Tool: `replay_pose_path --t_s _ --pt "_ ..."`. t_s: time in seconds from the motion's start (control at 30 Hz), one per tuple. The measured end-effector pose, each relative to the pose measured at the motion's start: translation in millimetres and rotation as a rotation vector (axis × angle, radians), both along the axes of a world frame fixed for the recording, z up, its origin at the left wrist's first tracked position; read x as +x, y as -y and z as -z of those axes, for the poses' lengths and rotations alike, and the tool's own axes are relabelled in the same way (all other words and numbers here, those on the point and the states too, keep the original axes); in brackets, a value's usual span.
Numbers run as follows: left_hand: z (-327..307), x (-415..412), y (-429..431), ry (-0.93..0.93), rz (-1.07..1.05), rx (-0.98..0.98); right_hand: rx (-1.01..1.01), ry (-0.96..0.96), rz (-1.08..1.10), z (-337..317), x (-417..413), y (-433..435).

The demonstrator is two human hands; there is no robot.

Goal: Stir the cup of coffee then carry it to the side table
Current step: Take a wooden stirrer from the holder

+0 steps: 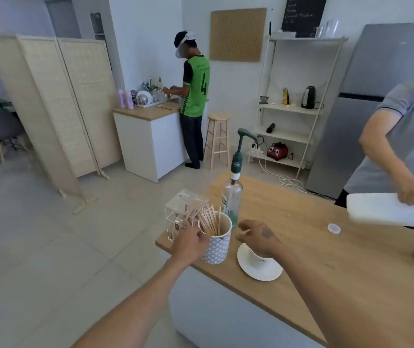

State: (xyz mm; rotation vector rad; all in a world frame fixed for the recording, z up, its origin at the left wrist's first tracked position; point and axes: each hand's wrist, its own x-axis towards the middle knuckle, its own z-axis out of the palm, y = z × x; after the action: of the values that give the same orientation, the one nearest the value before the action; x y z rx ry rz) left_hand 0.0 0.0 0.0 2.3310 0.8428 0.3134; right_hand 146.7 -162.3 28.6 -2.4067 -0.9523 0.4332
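A white coffee cup (255,257) stands on a white saucer (263,271) near the front left corner of the wooden counter (326,247). My right hand (257,236) hovers just above the cup, fingers apart, hiding most of it. To the left stands a patterned holder (217,249) full of wooden stir sticks (209,221). My left hand (192,241) is at the holder's left side, its fingers at the sticks; whether it pinches one cannot be told.
A clear acrylic box (183,209) and a glass syrup bottle with a green pump (233,194) stand behind the holder. At the right, another person (401,136) holds a white jug (389,209) over the counter, near a small cap (334,228). A person works at the far sink.
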Motion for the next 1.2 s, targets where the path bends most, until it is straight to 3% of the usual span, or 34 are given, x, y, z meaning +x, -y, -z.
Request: replay_pose_path --t_s 0.1,0.23,0.53,0.93,1.2 --pt "11 11 -1 0.128 -0.097 -0.089 0.116 0.015 0.035 5 20 -19" --pt "15 24 5 0.168 -0.207 -0.176 0.177 0.016 0.046 14 40 -47" --pt "32 35 4 0.222 -0.364 -0.291 0.185 -0.044 0.037 31 61 -91" --pt "51 35 7 0.300 -0.375 -0.310 0.152 0.055 -0.005 43 68 -100" --pt "51 34 7 0.295 -0.385 -0.340 0.264 0.082 0.007 42 70 -97"
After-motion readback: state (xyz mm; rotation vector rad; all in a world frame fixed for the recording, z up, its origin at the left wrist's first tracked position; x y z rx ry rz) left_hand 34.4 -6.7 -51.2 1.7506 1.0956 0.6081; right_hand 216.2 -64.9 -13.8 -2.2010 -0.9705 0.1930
